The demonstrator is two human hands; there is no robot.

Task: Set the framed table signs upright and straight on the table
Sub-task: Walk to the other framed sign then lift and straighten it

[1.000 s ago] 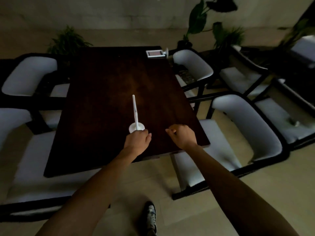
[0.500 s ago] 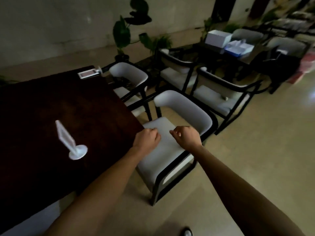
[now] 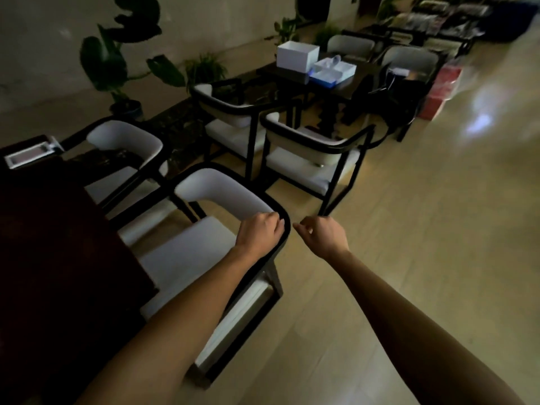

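Note:
A white framed table sign [image 3: 30,152] lies flat at the far corner of the dark wooden table [image 3: 43,244], at the left edge of the head view. My left hand [image 3: 260,232] is curled loosely over the back of the nearest white chair [image 3: 216,197] and holds nothing. My right hand [image 3: 321,235] hangs in the air beside it over the floor, fingers curled in, empty. Both hands are well away from the sign. The sign that stood upright near the table's front is out of view.
Several white-cushioned chairs with black frames [image 3: 309,159] stand to the right of the table. A second dark table [image 3: 330,83] farther back carries a white box [image 3: 296,55] and a blue tray. Potted plants [image 3: 122,68] line the wall. Open tiled floor [image 3: 409,258] lies on the right.
My view has swung right, away from the table. My left hand let go of the upright sign's base, and both hands moved off the table to over the nearest chair.

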